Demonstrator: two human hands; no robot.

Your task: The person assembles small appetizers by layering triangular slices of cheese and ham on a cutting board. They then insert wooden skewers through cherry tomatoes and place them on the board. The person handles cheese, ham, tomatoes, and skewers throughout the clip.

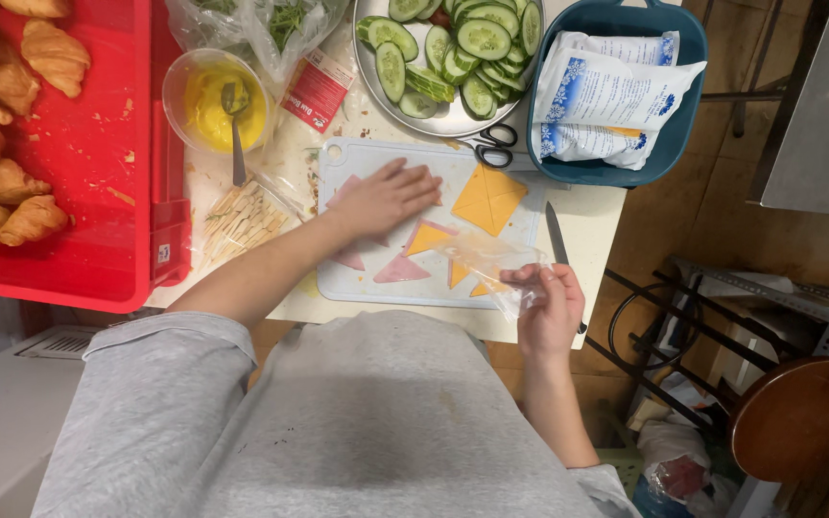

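The person stands over a pale cutting board (338,278) at the edge of a crowded table; the left hand (386,197) lies flat on a stack of pink ham slices (347,192), fingers stretched out and close together, pressing down as if to keep the slippery meat from sliding; the right hand (549,307) hangs off the board's near right corner, thumb and fingertips pinching a crumpled sheet of clear plastic film (491,264), which trails back over the board and partly veils the cheese beneath it; cut triangles of ham (400,271) and orange cheese (426,238) sit mid-board, within easy reach of both hands, and a larger square of cheese slices (488,199) waits at the far right of the board; a knife (556,235) lies just beside the board's right edge, blade pointing away; scissors (493,146) rest beyond it, against a metal plate of cucumber slices (458,53); a bowl of yellow sauce (215,101) with a spoon stands to the left, next to a red tray (98,144) of croissants (11,86); a blue basket (616,173) holds white packets.
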